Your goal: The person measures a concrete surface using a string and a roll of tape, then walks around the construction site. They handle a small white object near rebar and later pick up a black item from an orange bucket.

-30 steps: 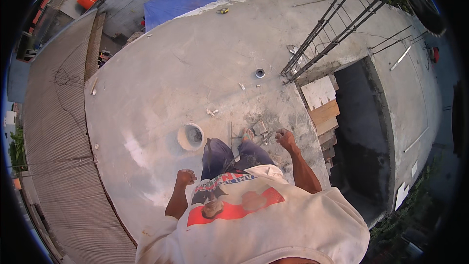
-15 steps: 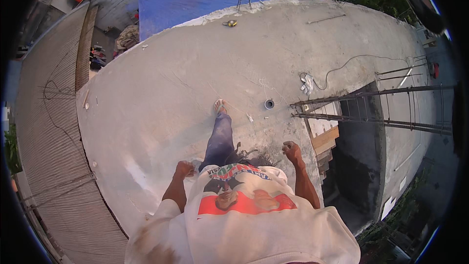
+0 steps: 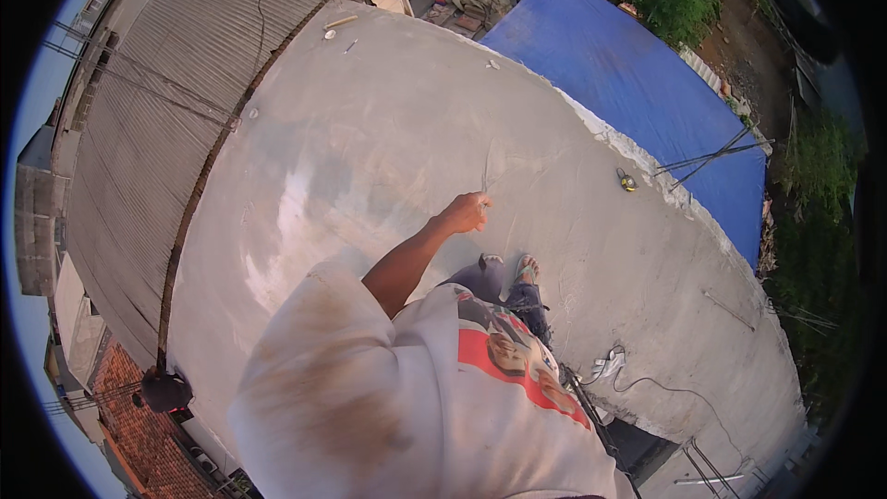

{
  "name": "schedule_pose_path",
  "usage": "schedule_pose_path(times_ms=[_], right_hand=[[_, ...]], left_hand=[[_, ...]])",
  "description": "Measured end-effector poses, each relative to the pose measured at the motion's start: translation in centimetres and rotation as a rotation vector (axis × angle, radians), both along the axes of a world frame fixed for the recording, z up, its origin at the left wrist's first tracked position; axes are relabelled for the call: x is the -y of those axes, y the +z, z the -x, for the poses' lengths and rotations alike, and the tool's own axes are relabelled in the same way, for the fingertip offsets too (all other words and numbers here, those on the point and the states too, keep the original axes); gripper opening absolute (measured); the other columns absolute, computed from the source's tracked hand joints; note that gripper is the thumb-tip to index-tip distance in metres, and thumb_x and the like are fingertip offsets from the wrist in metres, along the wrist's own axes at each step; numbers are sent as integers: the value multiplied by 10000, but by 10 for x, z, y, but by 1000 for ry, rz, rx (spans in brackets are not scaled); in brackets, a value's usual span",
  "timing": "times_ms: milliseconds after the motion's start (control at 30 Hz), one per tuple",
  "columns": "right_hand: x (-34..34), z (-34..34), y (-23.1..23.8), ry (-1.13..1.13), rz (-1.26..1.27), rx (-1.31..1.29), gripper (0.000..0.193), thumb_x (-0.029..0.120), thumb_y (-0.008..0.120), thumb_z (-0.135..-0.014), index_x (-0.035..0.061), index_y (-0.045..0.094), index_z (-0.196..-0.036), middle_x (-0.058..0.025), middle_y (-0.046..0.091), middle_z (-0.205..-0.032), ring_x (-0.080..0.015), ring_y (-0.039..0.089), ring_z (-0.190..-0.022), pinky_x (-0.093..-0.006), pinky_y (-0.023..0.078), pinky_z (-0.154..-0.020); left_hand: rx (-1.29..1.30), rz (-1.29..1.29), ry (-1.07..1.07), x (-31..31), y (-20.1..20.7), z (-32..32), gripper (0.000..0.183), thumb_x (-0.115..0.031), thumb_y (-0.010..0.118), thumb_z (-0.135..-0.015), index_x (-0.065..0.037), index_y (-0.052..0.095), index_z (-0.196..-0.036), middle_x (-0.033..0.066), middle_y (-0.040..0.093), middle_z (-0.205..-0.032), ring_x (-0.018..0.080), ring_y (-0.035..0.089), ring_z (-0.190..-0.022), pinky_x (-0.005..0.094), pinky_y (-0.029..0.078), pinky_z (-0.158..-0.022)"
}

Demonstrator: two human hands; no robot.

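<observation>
My left hand (image 3: 467,212) reaches forward over the grey concrete roof slab (image 3: 397,129), its fingers curled together. Whether anything small is inside the fingers I cannot make out. A thin pale line runs on the slab just beyond the hand; it is unclear if the two touch. My right hand is out of sight. Both my feet stand on the slab, a sandal (image 3: 528,268) showing on one. Away to the right, a yellow and black tape measure (image 3: 627,181) lies near the slab's rough edge.
A blue tarp (image 3: 628,102) hangs beyond the far edge, with steel rods (image 3: 707,162) jutting there. Corrugated roofing (image 3: 176,111) borders the left. A white cloth-like item (image 3: 608,365) and a cable lie right of me, near a dark opening (image 3: 637,448). A dark figure-like shape (image 3: 166,392) is lower left.
The view has swung left, so the tarp and tape measure sit farther right. My left hand has moved forward from beside my body. My right hand has left the view.
</observation>
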State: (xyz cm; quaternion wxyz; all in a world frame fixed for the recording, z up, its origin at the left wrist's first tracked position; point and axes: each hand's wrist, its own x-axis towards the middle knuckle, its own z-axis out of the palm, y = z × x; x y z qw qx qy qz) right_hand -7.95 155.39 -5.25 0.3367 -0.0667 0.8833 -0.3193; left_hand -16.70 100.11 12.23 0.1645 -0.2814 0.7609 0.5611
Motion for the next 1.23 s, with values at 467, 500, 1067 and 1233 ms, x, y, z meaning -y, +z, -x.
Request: schedule_pose_path(times_ms=[467,500,1067,1233], right_hand=[[181,401,92,44,-142,175,232,182,620,-981,26,683,-1141,-67,714,-858,-147,662,-663,-300,505,-534],[216,416,83,114,-97,177,245,192,628,-978,19,683,-1143,-67,718,-869,-146,668,-675,-300,511,-545],[942,423,124,818,77,147,343,155,635,-957,-40,660,-1238,-124,747,-949,-192,739,-789,-280,569,-675],[1023,472,97,784,-95,245,386,203,656,-920,-18,680,-1235,-178,759,-1002,-243,760,-826,-397,628,-823]], left_hand=[[777,-404,900,-33,-137,-296,127,-130,649,-953,-24,695,-899,117,758,-943,268,788,-825,403,596,-531],[761,-456,952,-37,-140,-285,112,-125,667,-939,-29,693,-889,110,756,-930,266,784,-810,406,601,-540],[80,-271,1283,497,-66,-140,258,-200,660,-934,26,691,-1055,108,728,-889,187,743,-739,316,585,-587],[-33,-199,1163,652,-52,-82,308,-242,650,-951,16,698,-1112,143,743,-937,208,745,-758,344,600,-660]])
